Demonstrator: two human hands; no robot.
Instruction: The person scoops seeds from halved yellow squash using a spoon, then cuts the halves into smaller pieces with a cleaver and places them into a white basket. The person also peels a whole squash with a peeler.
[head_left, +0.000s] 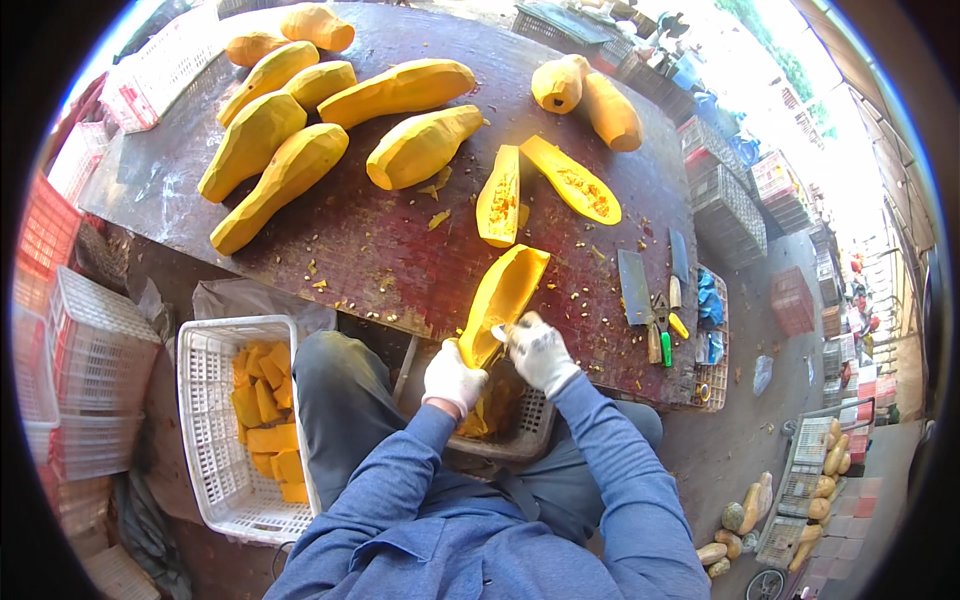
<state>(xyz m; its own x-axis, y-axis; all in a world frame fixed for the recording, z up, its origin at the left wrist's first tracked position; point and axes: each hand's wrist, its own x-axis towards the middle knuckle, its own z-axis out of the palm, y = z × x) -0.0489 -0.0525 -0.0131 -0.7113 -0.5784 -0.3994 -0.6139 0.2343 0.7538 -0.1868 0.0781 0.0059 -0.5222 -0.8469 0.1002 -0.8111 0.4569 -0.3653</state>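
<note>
My gloved left hand (454, 379) grips the near end of a peeled squash half (512, 279), its hollow facing up and its far end over the table edge. In my gloved right hand (536, 354) is a small metal scoop (499, 332), its tip inside the hollow; its handle is hidden by the fingers. Just beyond, two cut halves with stringy seed pulp lie on the table: a narrow squash half (499, 199) and a wider squash half (574, 181). Between my knees a crate (534, 424) holds squash scraps (474, 426).
Several peeled whole squashes (281, 184) lie across the wooden table (360, 247). At right are a cleaver (634, 286), a second knife (678, 256) and a green-handled peeler (666, 347). A white crate (199, 420) of squash chunks (270, 405) stands left of my leg.
</note>
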